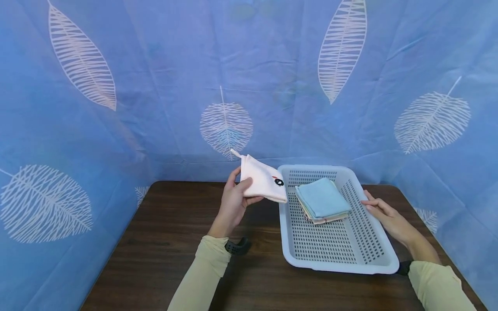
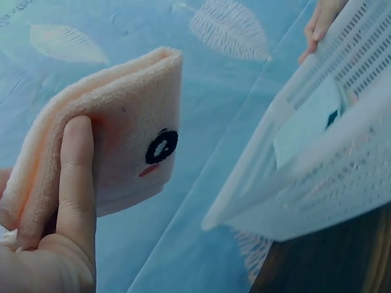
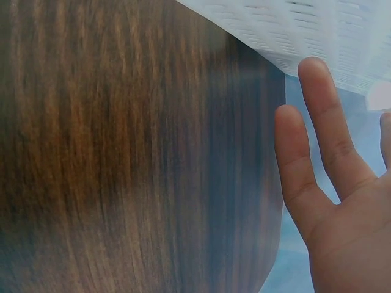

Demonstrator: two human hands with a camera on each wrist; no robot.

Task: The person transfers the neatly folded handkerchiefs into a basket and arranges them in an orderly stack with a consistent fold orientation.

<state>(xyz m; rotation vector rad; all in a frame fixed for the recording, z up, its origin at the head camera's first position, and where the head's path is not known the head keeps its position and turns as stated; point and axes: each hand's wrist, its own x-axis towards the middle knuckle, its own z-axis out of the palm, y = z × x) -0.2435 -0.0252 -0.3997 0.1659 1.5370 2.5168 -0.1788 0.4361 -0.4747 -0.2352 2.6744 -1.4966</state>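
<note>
My left hand (image 1: 233, 203) holds a folded pale pink cloth (image 1: 262, 179) in the air, just left of the white perforated basket (image 1: 373, 255). The thumb (image 2: 76, 177) presses on the cloth (image 2: 116, 116), which has a small black and red mark near one corner. Inside the basket lies a stack of folded cloths with a light blue one (image 1: 322, 198) on top. My right hand (image 1: 383, 211) rests with straight fingers (image 3: 327, 128) against the basket's right rim (image 3: 317, 36).
The basket stands on a dark wooden table (image 1: 163, 250), towards its right side. Blue fabric with white leaf prints (image 1: 225, 125) encloses the table at the back and on both sides. Bare tabletop lies left of the basket.
</note>
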